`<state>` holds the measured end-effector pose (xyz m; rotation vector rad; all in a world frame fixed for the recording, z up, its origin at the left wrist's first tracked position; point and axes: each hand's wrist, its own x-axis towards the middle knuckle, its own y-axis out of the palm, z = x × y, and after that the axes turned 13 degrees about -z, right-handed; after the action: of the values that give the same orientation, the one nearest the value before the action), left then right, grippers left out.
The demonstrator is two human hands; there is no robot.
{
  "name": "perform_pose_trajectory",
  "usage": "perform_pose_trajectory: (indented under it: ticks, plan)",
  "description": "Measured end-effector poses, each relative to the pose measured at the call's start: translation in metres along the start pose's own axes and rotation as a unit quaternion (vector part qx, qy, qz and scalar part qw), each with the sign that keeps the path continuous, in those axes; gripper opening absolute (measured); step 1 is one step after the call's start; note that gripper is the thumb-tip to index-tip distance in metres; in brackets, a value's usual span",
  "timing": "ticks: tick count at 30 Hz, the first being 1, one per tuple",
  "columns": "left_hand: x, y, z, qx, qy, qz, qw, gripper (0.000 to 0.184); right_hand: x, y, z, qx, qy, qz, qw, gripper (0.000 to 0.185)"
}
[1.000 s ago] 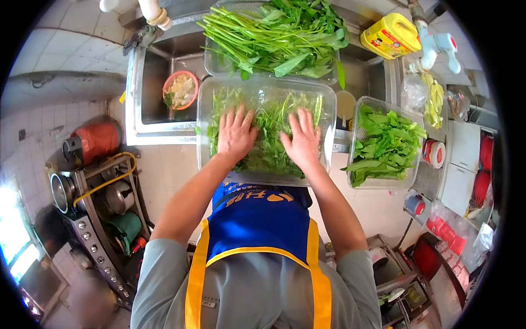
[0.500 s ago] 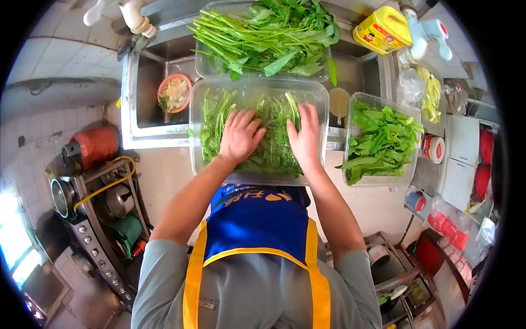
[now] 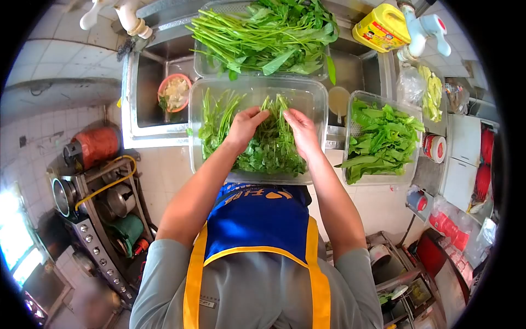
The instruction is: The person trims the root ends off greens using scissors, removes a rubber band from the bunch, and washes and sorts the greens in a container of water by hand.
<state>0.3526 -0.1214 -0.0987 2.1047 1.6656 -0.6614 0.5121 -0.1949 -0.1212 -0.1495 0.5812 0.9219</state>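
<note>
Leafy green herbs point(image 3: 268, 151) fill much of a clear plastic tub point(image 3: 320, 118) at the front edge of the sink. My left hand point(image 3: 245, 127) is closed on the herb stems near the tub's middle. On the right side of the same bunch, my right hand point(image 3: 302, 130) has its fingers pinched round the stems. Thinner stems point(image 3: 216, 118) lie left of my left hand. Behind the tub, long-stemmed greens point(image 3: 263, 41) are heaped in another clear container. To the right, a clear basket point(image 3: 405, 178) holds broad cut leaves point(image 3: 383, 140).
A pink bowl point(image 3: 175, 93) with pale scraps sits in the sink point(image 3: 150, 82). Behind right are a yellow jug point(image 3: 382, 28) and a tap point(image 3: 424, 30). A metal rack point(image 3: 109, 216) with pots stands at the left; a shelf with red items is at the right.
Both hands have gone from lying spread on the herbs to closing round the stems, closer together. The bunch between them is drawn together, and the tub's right side is barer.
</note>
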Motion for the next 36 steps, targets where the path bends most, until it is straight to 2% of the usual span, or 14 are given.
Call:
perform_pose_trajectory:
  ticks: [4, 9, 11, 15, 18, 24, 27, 28, 31, 32, 35, 36]
  plan:
    - [-0.010, -0.004, -0.005, -0.044, -0.026, 0.035, 0.998, 0.028, -0.011, 0.009, 0.008, 0.021, -0.032, 0.019, 0.999, 0.028]
    - [-0.016, 0.002, -0.004, -0.058, 0.013, 0.044, 0.997, 0.035, -0.004, 0.010, -0.001, -0.054, -0.056, 0.052, 0.996, 0.031]
    - [-0.019, 0.003, -0.008, -0.056, 0.002, 0.045, 0.997, 0.035, -0.009, 0.011, -0.001, -0.081, -0.071, 0.075, 0.991, 0.032]
    - [-0.011, 0.001, 0.004, -0.093, -0.033, 0.012, 0.995, 0.032, -0.006, 0.009, -0.002, -0.187, -0.197, 0.080, 0.959, 0.025]
    - [-0.012, 0.000, 0.003, -0.080, -0.027, 0.002, 0.996, 0.026, -0.012, 0.011, 0.006, -0.205, -0.154, 0.029, 0.966, 0.020]
    - [-0.019, -0.003, -0.010, -0.090, -0.015, 0.015, 0.996, 0.025, -0.009, 0.005, -0.004, -0.149, -0.140, 0.030, 0.978, 0.019]
    - [-0.011, -0.010, -0.004, -0.095, -0.009, -0.005, 0.995, 0.027, -0.007, 0.002, 0.004, -0.068, -0.088, 0.001, 0.994, 0.020]
    - [-0.012, -0.011, -0.005, -0.082, -0.001, -0.005, 0.997, 0.027, -0.005, -0.001, 0.006, -0.060, -0.086, 0.003, 0.994, 0.020]
    - [-0.017, -0.008, -0.011, -0.044, 0.006, 0.002, 0.999, 0.026, -0.011, -0.001, 0.015, -0.168, -0.113, 0.072, 0.977, 0.021]
    - [-0.018, -0.006, -0.013, -0.033, 0.001, 0.005, 0.999, 0.026, -0.007, -0.001, 0.006, -0.165, -0.104, 0.107, 0.975, 0.021]
    - [-0.011, -0.005, -0.006, -0.028, 0.005, 0.012, 1.000, 0.023, -0.014, 0.008, 0.016, -0.183, -0.114, 0.111, 0.970, 0.022]
    - [-0.010, -0.006, -0.005, -0.030, 0.008, 0.013, 0.999, 0.021, -0.012, 0.006, 0.014, -0.168, -0.085, 0.107, 0.976, 0.022]
